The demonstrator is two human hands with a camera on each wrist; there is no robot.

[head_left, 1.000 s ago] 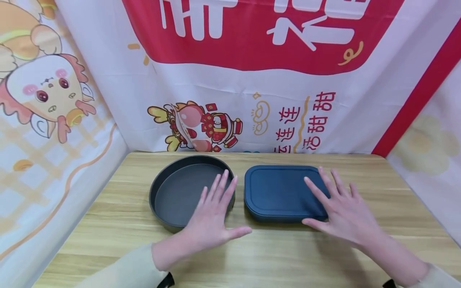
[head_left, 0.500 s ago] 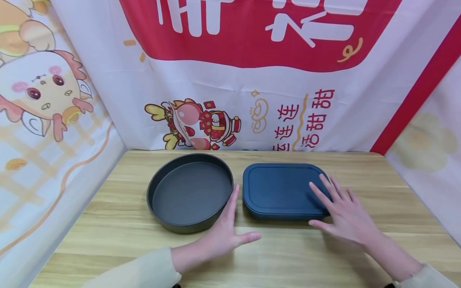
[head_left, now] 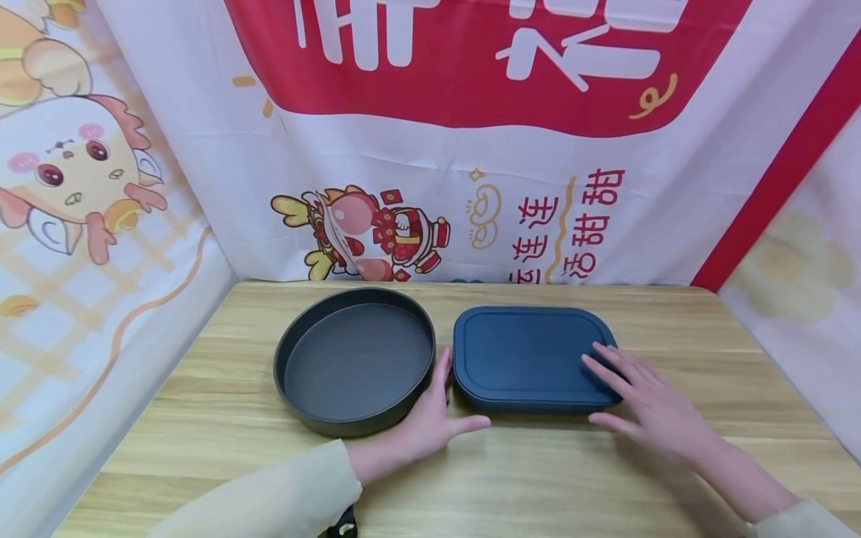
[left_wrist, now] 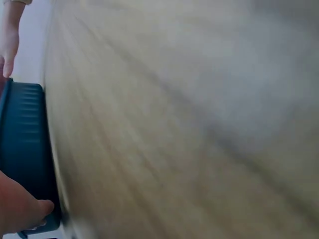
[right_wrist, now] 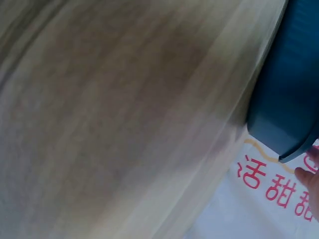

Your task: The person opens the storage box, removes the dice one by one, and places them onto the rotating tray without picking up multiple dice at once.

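Observation:
A dark blue rectangular box with a rounded lid (head_left: pixel 531 359) stands on the wooden table. Left of it is a round, dark grey pan (head_left: pixel 356 366), with nothing inside. My left hand (head_left: pixel 430 422) reaches into the gap between them, fingers extended and thumb spread along the box's front; contact is hard to tell. At the box's right end, my right hand (head_left: pixel 649 407) has its fingers outstretched over the lid's edge. The left wrist view shows the box's ribbed side (left_wrist: pixel 25 144) close to my left hand (left_wrist: pixel 20 206). In the right wrist view, fingertips (right_wrist: pixel 304 177) appear beside the box's corner.
Wooden tabletop (head_left: pixel 525 478) extends in front of the pan and box. Behind it hangs a printed white and red cloth (head_left: pixel 430 149). More cloth (head_left: pixel 134 329) closes off the left side, and a pale one (head_left: pixel 807 284) the right.
My left hand has moved right from over the pan into the gap beside the box. My right hand has shifted slightly right and down. The pan and box stay in place.

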